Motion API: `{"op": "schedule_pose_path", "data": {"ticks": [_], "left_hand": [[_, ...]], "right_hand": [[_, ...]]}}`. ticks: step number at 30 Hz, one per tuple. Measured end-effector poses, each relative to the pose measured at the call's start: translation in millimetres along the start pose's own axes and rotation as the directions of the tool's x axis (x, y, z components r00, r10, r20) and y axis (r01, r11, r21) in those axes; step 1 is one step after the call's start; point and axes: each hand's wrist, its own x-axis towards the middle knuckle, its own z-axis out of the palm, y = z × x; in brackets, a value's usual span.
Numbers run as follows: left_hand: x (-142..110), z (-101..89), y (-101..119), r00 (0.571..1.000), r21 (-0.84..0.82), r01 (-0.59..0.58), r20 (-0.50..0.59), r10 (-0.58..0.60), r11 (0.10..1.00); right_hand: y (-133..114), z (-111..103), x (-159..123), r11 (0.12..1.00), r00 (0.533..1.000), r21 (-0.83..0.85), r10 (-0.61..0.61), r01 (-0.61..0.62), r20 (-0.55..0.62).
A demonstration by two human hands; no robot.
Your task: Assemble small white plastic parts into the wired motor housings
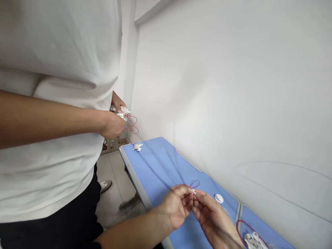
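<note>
Above the blue table, my left hand (177, 204) and my right hand (212, 216) meet with their fingertips pinched together. Between them is a small white plastic piece (194, 191), mostly covered by the fingers. A purplish-red cord (195, 182) rises from it in a thin loop. Both hands are closed on this piece. Just beyond my right hand, a round white disc (219, 198) lies on the tabletop. Nearer the bottom right corner sits a white part with a ringed centre (253, 241), and a red cord (241, 224) curves beside it.
The blue table (158, 162) runs along a white wall (233, 103). A white piece (138, 147) lies at its far left corner. Left of the table stands a person in a white shirt (59, 148), whose hands (112, 125) hold white parts with looping red cord (132, 124).
</note>
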Motion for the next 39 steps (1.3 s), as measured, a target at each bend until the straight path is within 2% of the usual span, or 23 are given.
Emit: {"op": "schedule_pose_path", "data": {"ticks": [8,15,20,31,39], "left_hand": [[-9,1.0,5,0.999,0.010,0.011,0.048,-0.012,1.000],[-7,0.7,2,1.000,0.004,0.001,0.017,-0.001,1.000],[-9,-1.7,0,0.999,0.014,0.040,0.029,-0.040,0.999],[-4,-7.4,-25,0.997,0.163,0.070,0.023,-0.075,0.984],[-20,-18.6,-47,0.987,0.287,0.159,-0.013,-0.162,0.945]], "right_hand": [[-1,4,-4,1.000,0.999,-0.002,-0.003,0.003,-0.036],[-2,15,-12,1.000,0.996,0.017,-0.022,0.024,-0.084],[-2,16,-18,0.999,0.993,0.023,-0.039,0.042,-0.114],[8,-12,-30,0.989,0.982,0.120,-0.061,0.083,-0.177],[27,-31,-58,0.982,0.973,0.176,-0.026,0.068,-0.228]]}}
